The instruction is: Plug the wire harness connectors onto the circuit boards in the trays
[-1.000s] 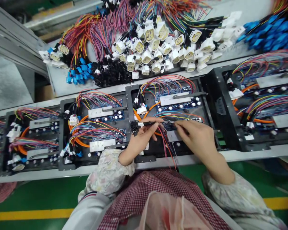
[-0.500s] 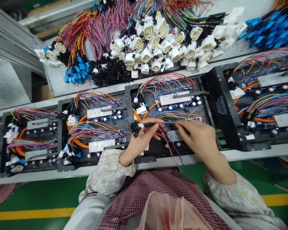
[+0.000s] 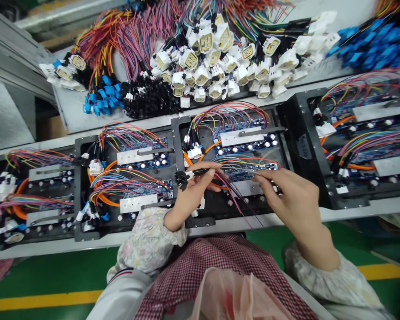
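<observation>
My left hand [image 3: 195,191] is closed around a bundle of thin wires with small black connectors [image 3: 182,178] sticking out on its left. Pink and dark wires [image 3: 235,195] from that bundle hang loose to the lower right. Over the right end of a blue circuit board [image 3: 235,167], my right hand [image 3: 288,195] pinches with thumb and forefinger; a thin wire seems to run to the fingertips, though its end is too small to make out. Both hands are above a black tray [image 3: 206,221] that holds two boards with metal bars.
Behind the trays lie heaps of white connectors [image 3: 203,75], black connectors [image 3: 150,98] and blue connectors [image 3: 103,95] with coloured wires. More wired trays stand left [image 3: 83,186] and right [image 3: 323,169]. The bench's front rail [image 3: 120,240] runs below.
My right hand has moved to the right, away from my left hand. The left hand keeps its hold on the bundle. The whole view has shifted slightly.
</observation>
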Demonstrator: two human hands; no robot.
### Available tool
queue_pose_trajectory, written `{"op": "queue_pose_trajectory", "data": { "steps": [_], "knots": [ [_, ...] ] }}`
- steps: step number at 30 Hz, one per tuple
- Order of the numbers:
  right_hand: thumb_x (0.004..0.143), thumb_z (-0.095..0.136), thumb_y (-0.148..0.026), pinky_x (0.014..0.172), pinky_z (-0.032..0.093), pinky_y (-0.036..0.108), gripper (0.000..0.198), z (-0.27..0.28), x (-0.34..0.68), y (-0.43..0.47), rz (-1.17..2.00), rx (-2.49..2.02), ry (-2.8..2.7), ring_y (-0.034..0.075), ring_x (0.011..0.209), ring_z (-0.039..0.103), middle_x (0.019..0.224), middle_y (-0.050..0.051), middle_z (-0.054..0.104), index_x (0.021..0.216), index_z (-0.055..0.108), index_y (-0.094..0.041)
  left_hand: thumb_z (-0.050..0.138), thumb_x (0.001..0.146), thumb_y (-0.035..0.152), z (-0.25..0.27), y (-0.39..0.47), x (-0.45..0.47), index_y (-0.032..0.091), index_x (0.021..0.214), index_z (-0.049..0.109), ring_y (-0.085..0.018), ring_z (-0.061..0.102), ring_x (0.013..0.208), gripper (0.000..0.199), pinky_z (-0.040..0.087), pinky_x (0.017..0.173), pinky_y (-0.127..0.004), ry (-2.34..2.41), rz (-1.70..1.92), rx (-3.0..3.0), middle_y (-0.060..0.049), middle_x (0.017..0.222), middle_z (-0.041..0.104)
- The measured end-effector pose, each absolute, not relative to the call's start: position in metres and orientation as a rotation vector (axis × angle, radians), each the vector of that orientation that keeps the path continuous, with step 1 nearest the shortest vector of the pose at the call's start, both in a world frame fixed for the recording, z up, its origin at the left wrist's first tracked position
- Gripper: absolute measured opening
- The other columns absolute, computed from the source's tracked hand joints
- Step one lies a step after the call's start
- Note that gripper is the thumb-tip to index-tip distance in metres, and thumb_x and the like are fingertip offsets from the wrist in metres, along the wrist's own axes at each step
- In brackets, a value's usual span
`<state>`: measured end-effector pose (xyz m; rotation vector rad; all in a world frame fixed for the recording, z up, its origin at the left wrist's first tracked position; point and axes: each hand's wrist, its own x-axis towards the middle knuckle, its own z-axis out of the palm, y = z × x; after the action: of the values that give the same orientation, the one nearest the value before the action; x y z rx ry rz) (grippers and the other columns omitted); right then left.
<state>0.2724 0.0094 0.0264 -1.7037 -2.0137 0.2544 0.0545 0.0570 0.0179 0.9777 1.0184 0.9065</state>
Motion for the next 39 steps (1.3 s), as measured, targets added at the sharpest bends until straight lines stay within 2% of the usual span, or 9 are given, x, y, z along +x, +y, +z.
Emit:
{"op": "queue_pose_trajectory", "data": {
  "steps": [10, 16, 19, 22, 25, 28, 30, 33, 39],
  "knots": [
    [0.098, 0.051, -0.029, 0.066, 0.046, 0.031, 0.026, 0.004, 0.270, 0.021, 0.251, -1.793, -2.117, 0.020, 0.074, 0.068, 0.085, 0.007, 0.073, 0.097, 0.075, -0.019, 0.065, 0.092, 0.041, 0.018, 0.058, 0.054, 0.019, 0.106, 0.071, -0.018, 0.075, 0.088, 0.027, 0.062, 0.061, -0.020, 1.014, 0.869, 1.008, -0.008, 0.099, 0.077],
    [0.097, 0.054, -0.032, 0.066, 0.046, 0.031, 0.024, 0.017, 0.267, 0.019, 0.210, -1.782, -2.086, 0.020, 0.073, 0.068, 0.082, 0.006, 0.075, 0.098, 0.075, -0.020, 0.064, 0.093, 0.038, 0.019, 0.058, 0.054, 0.019, 0.105, 0.070, -0.019, 0.075, 0.092, 0.024, 0.061, 0.060, -0.019, 1.023, 0.894, 1.047, -0.008, 0.099, 0.077],
    [0.095, 0.057, -0.035, 0.065, 0.046, 0.029, 0.022, 0.032, 0.264, 0.007, 0.258, -1.781, -2.039, 0.016, 0.066, 0.066, 0.074, 0.003, 0.073, 0.099, 0.073, -0.020, 0.063, 0.094, 0.035, 0.018, 0.059, 0.055, 0.019, 0.108, 0.070, -0.016, 0.075, 0.086, 0.022, 0.060, 0.058, -0.018, 0.997, 0.922, 1.054, -0.007, 0.098, 0.078],
    [0.097, 0.054, -0.035, 0.052, 0.036, 0.027, 0.026, 0.041, 0.268, -0.004, 0.349, -1.748, -2.214, 0.013, 0.055, 0.060, 0.066, -0.001, 0.068, 0.081, 0.070, -0.021, 0.063, 0.095, 0.035, 0.016, 0.059, 0.054, 0.020, 0.107, 0.071, -0.013, 0.073, 0.077, 0.021, 0.059, 0.057, -0.017, 0.997, 0.942, 1.072, -0.006, 0.098, 0.077],
    [0.096, 0.058, -0.036, 0.050, 0.032, 0.026, 0.034, 0.041, 0.283, -0.008, 0.174, -1.826, -2.037, 0.010, 0.049, 0.054, 0.056, -0.002, 0.060, 0.066, 0.062, -0.019, 0.062, 0.095, 0.034, 0.014, 0.059, 0.052, 0.020, 0.104, 0.071, -0.010, 0.071, 0.067, 0.019, 0.060, 0.057, -0.018, 1.039, 0.950, 1.094, -0.004, 0.097, 0.075],
    [0.096, 0.058, -0.031, 0.055, 0.036, 0.025, 0.020, 0.033, 0.297, -0.003, 0.041, -1.909, -1.866, 0.012, 0.058, 0.059, 0.068, 0.000, 0.067, 0.085, 0.069, -0.018, 0.063, 0.095, 0.034, 0.014, 0.059, 0.052, 0.021, 0.103, 0.072, -0.008, 0.069, 0.063, 0.017, 0.060, 0.057, -0.018, 1.024, 0.958, 1.111, -0.002, 0.097, 0.072],
    [0.096, 0.055, -0.029, 0.058, 0.037, 0.026, 0.020, 0.025, 0.301, 0.001, 0.067, -1.931, -1.933, 0.014, 0.064, 0.062, 0.075, 0.002, 0.070, 0.095, 0.072, -0.019, 0.062, 0.095, 0.033, 0.015, 0.059, 0.053, 0.022, 0.103, 0.071, -0.008, 0.069, 0.065, 0.016, 0.060, 0.060, -0.017, 0.995, 0.957, 1.117, -0.002, 0.098, 0.071],
    [0.096, 0.053, -0.032, 0.056, 0.034, 0.027, 0.025, 0.014, 0.300, 0.007, 0.064, -1.983, -2.000, 0.016, 0.063, 0.060, 0.067, 0.002, 0.065, 0.095, 0.075, -0.020, 0.061, 0.096, 0.031, 0.016, 0.059, 0.053, 0.022, 0.103, 0.071, -0.006, 0.068, 0.063, 0.015, 0.059, 0.062, -0.016, 0.983, 0.951, 1.135, -0.002, 0.100, 0.071],
    [0.095, 0.053, -0.035, 0.053, 0.028, 0.028, 0.028, 0.009, 0.298, 0.011, 0.043, -2.039, -2.011, 0.016, 0.059, 0.056, 0.063, 0.001, 0.059, 0.094, 0.076, -0.021, 0.060, 0.097, 0.029, 0.011, 0.059, 0.050, 0.023, 0.106, 0.071, -0.005, 0.062, 0.058, 0.016, 0.054, 0.055, -0.015, 0.977, 0.935, 1.163, -0.003, 0.100, 0.074]
  ]
}}
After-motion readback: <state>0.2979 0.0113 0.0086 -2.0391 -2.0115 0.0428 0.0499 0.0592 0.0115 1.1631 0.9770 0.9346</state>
